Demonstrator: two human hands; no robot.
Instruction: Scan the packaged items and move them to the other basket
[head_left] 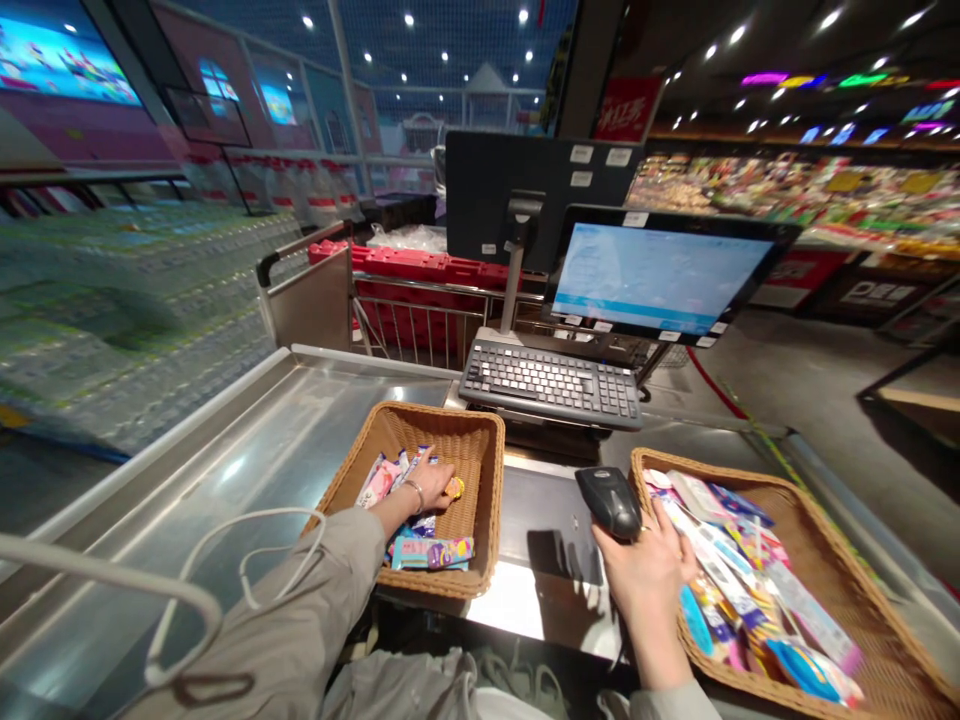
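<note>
My left hand [431, 482] reaches down into the left wicker basket [480, 440], its fingers curled among the snack packets. A small yellow-orange wrapped item [454, 488] shows right beside the thumb side; what the fingertips grip is hidden. Around the hand lie a pink-and-white packet [379, 480] and a blue-and-purple snack packet [442, 553]. My right hand [651, 570] is wrapped around a black handheld barcode scanner [611, 500], over the metal counter at the near-left edge of the right wicker basket [847, 560]. That basket holds several colourful packaged snacks [739, 580].
A black keyboard [551, 382] sits behind the baskets, below a lit monitor [660, 275] and a second dark screen [517, 200]. The steel counter [247, 440] extends left. A pale cable [180, 590] loops over my left sleeve. A metal cart with red crates [420, 268] stands beyond.
</note>
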